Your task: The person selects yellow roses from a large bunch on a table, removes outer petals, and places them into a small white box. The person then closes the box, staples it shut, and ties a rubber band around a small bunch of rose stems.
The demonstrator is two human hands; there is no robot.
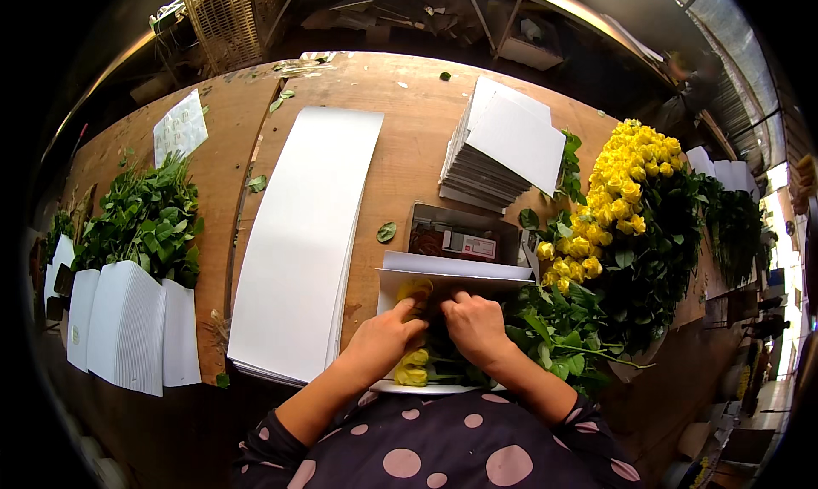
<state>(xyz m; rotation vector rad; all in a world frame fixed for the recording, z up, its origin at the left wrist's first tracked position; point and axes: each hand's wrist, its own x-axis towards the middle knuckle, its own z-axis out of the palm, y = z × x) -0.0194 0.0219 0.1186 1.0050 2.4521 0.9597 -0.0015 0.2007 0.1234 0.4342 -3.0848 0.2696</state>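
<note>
Directly before me, yellow roses [411,366] lie in a row on a white cardboard sheet [387,292], their leafy stems running to the right. My left hand [385,337] has its fingertips at an upper yellow rose [415,289]; whether they grip it is hidden. My right hand [474,328] bends its fingers down among the stems just below the sheet's folded far edge [457,273], fingertips out of sight. Beyond that fold stands an open box [418,224] holding a small labelled carton [470,243] and reddish-brown items. A metal tool, perhaps a stapler [529,254], rests at its right corner.
Long white cardboard sheets [307,233] are stacked left of my hands on the wooden table [409,144]. Smaller cardboard pieces [514,134] form a tall pile behind the box. Loose yellow roses [617,192] heap at right. Wrapped leafy bunches [124,326] stand far left.
</note>
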